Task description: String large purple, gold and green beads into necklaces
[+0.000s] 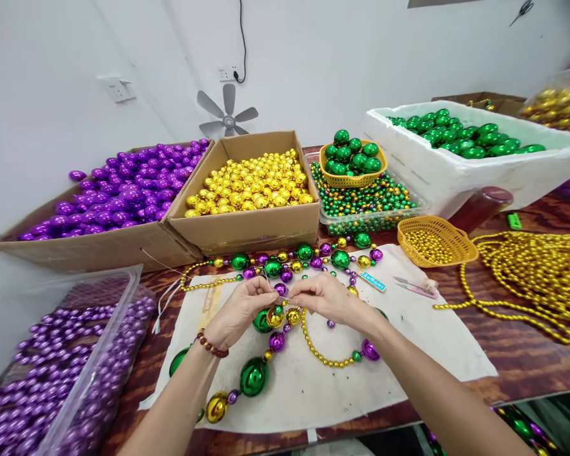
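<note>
My left hand (241, 308), with a brown bead bracelet (211, 344) at the wrist, pinches a thin pale string above the white cloth (313, 386). Close on its right, my right hand (325, 296) pinches the same string, fingertips nearly meeting the left ones. Just below the fingertips are small gold and green beads and a larger gold bead (275, 316). A strand with a big green bead (254, 377) and a gold bead (217, 406) runs down to the left. A thin gold bead strand (330, 362) curves below my right hand. More mixed beads lie beyond my hands.
Boxes of purple beads (123, 190) and gold beads (251, 183) stand behind. Further right are a tub of small beads (365, 206) and a foam box (408, 171). An orange basket (456, 244), tweezers (415, 287) and gold strands (536, 272) lie right; a purple-bead bin (76, 354) is left.
</note>
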